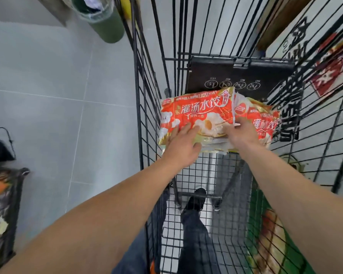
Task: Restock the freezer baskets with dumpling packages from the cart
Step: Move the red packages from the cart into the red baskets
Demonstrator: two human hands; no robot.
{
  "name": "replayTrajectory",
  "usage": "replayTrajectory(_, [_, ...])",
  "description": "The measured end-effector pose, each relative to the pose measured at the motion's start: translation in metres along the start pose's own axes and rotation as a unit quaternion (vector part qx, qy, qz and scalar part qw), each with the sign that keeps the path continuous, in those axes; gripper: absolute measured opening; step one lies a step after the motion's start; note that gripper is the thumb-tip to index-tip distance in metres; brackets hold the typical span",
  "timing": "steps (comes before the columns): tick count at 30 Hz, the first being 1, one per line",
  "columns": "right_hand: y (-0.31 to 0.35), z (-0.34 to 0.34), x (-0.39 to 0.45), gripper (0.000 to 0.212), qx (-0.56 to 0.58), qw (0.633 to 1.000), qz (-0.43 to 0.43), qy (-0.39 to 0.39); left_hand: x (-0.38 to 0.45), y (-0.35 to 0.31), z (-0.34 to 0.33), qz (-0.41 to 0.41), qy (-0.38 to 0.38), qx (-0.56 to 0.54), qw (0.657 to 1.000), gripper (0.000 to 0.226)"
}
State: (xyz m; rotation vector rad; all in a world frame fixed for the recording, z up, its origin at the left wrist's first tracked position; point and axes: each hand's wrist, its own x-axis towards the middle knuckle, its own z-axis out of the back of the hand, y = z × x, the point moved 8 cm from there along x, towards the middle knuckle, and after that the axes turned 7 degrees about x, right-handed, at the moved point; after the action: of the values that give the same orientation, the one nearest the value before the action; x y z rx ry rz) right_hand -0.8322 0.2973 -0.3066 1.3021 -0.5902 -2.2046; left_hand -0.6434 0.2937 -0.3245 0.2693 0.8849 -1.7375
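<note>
- Black wire cart [147,107], seen from above, grey tiled floor [48,86] to its left.
- Two red-and-gold dumpling packages on the cart's mesh bottom, toward the far end: left package [196,109] lying flat with printed face up, right package [265,123] just beside it, their edges overlapping in the middle.
- Thin stack of further package edges [214,145] showing under the near side of the left package.
- Left hand [181,144] laid on the near left part of the left package, fingers fairly straight and spread, palm down, touching the wrapper.
- Right hand [240,131] at the seam between the two packages, fingers bent down onto the wrapper; actual grip not clear from this angle.
- Black folded panel [232,76] with round white symbols lying beyond the packages at the cart's far end.
- Green-edged food package [269,234] leaning along the cart's near right side.
- Dark green bin [107,26] standing on the floor past the cart's left corner.
- Black wire basket [6,204] with bagged goods at the left edge.
- Dark shoe [194,200] and jeans leg visible through the cart's mesh.
</note>
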Motion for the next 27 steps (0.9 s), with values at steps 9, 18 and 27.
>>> replayTrajectory(9, [-0.003,0.05,0.016,0.026,-0.055,0.99,-0.019,-0.127,0.049,0.035,0.05,0.198,-0.102,-0.178,0.959,0.057])
replayTrajectory(18, [0.048,0.017,0.047,0.017,-0.008,0.999,0.038,-0.022,0.061,0.008,0.052,0.132,-0.081,-0.039,0.987,0.069])
replayTrajectory(27, [-0.004,0.052,0.032,0.026,-0.019,0.99,-0.015,-0.14,0.068,0.031,0.07,0.211,-0.132,-0.22,0.943,0.037])
